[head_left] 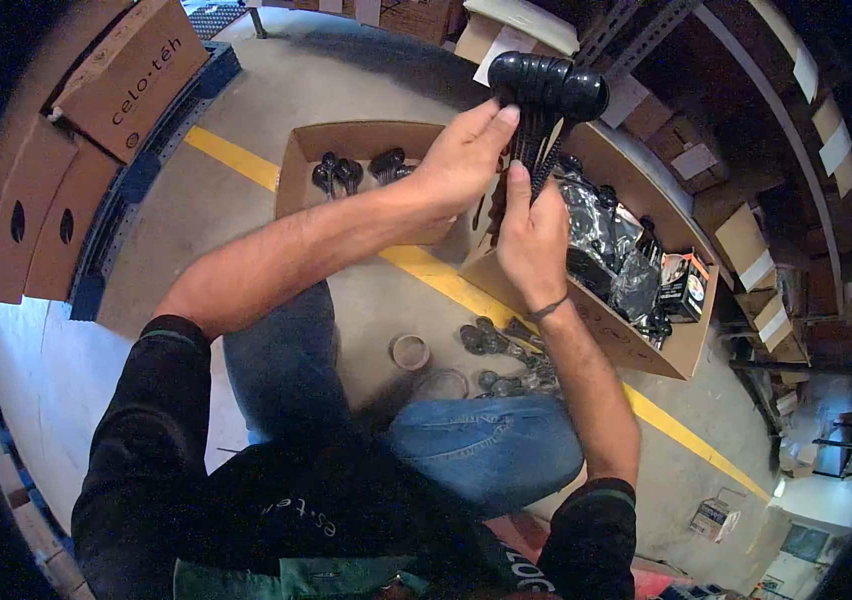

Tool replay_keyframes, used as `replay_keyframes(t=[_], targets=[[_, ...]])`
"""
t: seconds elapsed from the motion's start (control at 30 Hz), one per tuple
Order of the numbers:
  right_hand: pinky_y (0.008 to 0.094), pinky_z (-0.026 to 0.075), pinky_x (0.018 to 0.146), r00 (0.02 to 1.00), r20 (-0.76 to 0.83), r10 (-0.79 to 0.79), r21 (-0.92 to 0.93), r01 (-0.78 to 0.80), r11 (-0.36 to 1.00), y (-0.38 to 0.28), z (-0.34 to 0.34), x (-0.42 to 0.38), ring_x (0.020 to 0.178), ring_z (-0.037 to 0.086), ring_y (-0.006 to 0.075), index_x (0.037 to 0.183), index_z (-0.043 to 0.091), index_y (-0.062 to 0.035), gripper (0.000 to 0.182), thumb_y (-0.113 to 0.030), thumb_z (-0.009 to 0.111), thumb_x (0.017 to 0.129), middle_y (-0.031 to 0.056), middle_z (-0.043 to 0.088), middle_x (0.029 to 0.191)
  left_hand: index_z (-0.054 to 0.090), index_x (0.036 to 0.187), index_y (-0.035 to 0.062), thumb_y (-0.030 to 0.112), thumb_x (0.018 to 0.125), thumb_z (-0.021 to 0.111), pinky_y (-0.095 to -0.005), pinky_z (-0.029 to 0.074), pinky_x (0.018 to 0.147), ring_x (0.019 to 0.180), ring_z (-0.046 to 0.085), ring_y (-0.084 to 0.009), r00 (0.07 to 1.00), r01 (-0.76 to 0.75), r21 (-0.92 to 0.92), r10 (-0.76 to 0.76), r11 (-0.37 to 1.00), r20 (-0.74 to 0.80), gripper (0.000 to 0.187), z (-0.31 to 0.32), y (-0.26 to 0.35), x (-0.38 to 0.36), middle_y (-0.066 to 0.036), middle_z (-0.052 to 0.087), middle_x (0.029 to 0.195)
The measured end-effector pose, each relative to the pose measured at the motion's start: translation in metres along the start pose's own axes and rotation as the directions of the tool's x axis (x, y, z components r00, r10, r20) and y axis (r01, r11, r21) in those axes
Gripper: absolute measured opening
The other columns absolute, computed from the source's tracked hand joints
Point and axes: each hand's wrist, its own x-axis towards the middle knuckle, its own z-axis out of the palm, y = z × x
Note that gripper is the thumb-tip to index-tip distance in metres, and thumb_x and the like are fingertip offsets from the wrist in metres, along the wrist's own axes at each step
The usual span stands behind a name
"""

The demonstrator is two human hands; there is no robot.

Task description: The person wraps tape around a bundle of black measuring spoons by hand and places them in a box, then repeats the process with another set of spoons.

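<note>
Up in front of me is a bundle of black spoons (pixel 546 85), their rounded bowls stacked in a row and the handles pointing down. My left hand (pixel 468 152) is closed at the bundle's left side, with its thumb just under the bowls. Lower down, my right hand (pixel 534 240) wraps round the handles. A pale thin strip (pixel 552 138) shows among the handles. Below my left forearm, an open cardboard box (pixel 296 165) contains several more black spoons (pixel 346 172).
To the right, a larger cardboard box (pixel 691 350) holds black spoons, clear bags and a small printed box (pixel 684 285). Loose spoons (pixel 486 338) and a roll of tape (pixel 410 352) lie on the floor by my knees. Cartons (pixel 126 90) stand left; shelving (pixel 796 130) stands right.
</note>
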Motion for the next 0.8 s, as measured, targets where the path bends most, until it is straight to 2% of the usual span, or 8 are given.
replay_keyframes(t=[0.07, 0.2, 0.3, 0.37, 0.4, 0.53, 0.7, 0.8], targets=[[0.0478, 0.048, 0.074, 0.996, 0.088, 0.026, 0.014, -0.028, 1.000, 0.009, -0.002, 0.002, 0.079, 0.063, 0.0421, 0.109, 0.061, 0.0025, 0.039, -0.033, 0.045, 0.106, 0.0239, 0.064, 0.083, 0.063, 0.120, 0.0093, 0.046, 0.106, 0.044, -0.0224, 0.042, 0.070, 0.083, 0.048, -0.0043, 1.000, 0.017, 0.036, -0.018, 0.999, 0.022, 0.044, -0.006, -0.006, 0.002, 0.000, 0.063, 0.099], [0.0271, 0.050, 0.061, 0.900, 0.415, 0.133, 0.363, -0.298, 0.883, 0.007, -0.024, 0.007, 0.068, 0.061, 0.0096, 0.102, 0.063, -0.0029, 0.037, -0.034, 0.044, 0.108, 0.0009, 0.065, 0.080, 0.065, 0.127, 0.0096, 0.045, 0.106, 0.046, -0.0191, 0.041, 0.059, 0.070, 0.051, -0.0018, 0.952, 0.119, 0.172, -0.162, 0.978, 0.261, 0.045, -0.025, 0.003, 0.006, 0.003, 0.067, 0.092], [0.0256, 0.051, 0.060, 0.877, 0.471, 0.092, 0.404, -0.307, 0.862, -0.005, -0.028, 0.001, 0.065, 0.061, 0.0097, 0.106, 0.062, -0.0049, 0.034, -0.033, 0.043, 0.108, 0.0006, 0.066, 0.080, 0.066, 0.129, 0.0109, 0.047, 0.103, 0.051, -0.0166, 0.039, 0.049, 0.056, 0.051, -0.0009, 0.919, 0.129, 0.241, -0.208, 0.962, 0.335, 0.047, -0.021, 0.013, 0.004, 0.006, 0.067, 0.082], [0.0271, 0.052, 0.061, 0.873, 0.482, 0.074, 0.390, -0.289, 0.874, 0.004, -0.024, 0.001, 0.068, 0.064, 0.0120, 0.109, 0.059, -0.0026, 0.035, -0.033, 0.042, 0.109, 0.0033, 0.067, 0.082, 0.066, 0.128, 0.0116, 0.050, 0.102, 0.053, -0.0170, 0.040, 0.049, 0.057, 0.051, -0.0008, 0.928, 0.136, 0.260, -0.215, 0.956, 0.305, 0.048, -0.017, 0.015, 0.003, 0.004, 0.068, 0.084], [0.0268, 0.053, 0.061, 0.876, 0.477, 0.064, 0.342, -0.253, 0.905, 0.005, -0.023, 0.001, 0.069, 0.065, 0.0119, 0.108, 0.059, -0.0020, 0.037, -0.034, 0.041, 0.109, 0.0044, 0.068, 0.085, 0.066, 0.125, 0.0065, 0.050, 0.099, 0.058, -0.0213, 0.052, 0.062, 0.070, 0.062, -0.0055, 0.922, 0.137, 0.255, -0.217, 0.957, 0.320, 0.052, -0.016, 0.021, 0.002, -0.002, 0.072, 0.095], [0.0350, 0.053, 0.064, 0.905, 0.424, 0.020, 0.064, -0.052, 0.997, -0.001, -0.024, -0.003, 0.071, 0.066, 0.0190, 0.111, 0.058, -0.0003, 0.035, -0.032, 0.045, 0.107, 0.0090, 0.068, 0.086, 0.063, 0.121, -0.0040, 0.044, 0.097, 0.063, -0.0374, 0.052, 0.099, 0.111, 0.066, -0.0229, 0.912, 0.080, 0.154, -0.135, 0.985, 0.388, 0.053, -0.021, 0.005, 0.008, -0.016, 0.070, 0.118], [0.0468, 0.051, 0.066, 0.981, 0.194, -0.030, -0.081, 0.047, 0.996, -0.012, -0.018, -0.009, 0.074, 0.069, 0.0380, 0.112, 0.056, 0.0014, 0.033, -0.030, 0.050, 0.104, 0.0200, 0.068, 0.082, 0.057, 0.130, -0.0040, 0.041, 0.101, 0.057, -0.0366, 0.053, 0.098, 0.110, 0.066, -0.0223, 0.933, 0.124, 0.107, -0.153, 0.986, 0.326, 0.054, -0.017, 0.001, 0.009, -0.017, 0.068, 0.122], [0.0546, 0.051, 0.068, 0.974, 0.219, 0.052, -0.060, -0.040, 0.997, -0.024, -0.020, -0.005, 0.077, 0.066, 0.0472, 0.108, 0.053, 0.0042, 0.037, -0.033, 0.050, 0.103, 0.0281, 0.065, 0.077, 0.054, 0.134, -0.0038, 0.039, 0.102, 0.055, -0.0370, 0.051, 0.100, 0.111, 0.065, -0.0223, 0.943, 0.162, 0.082, -0.178, 0.983, 0.281, 0.054, -0.015, 0.002, 0.011, -0.018, 0.066, 0.126]])
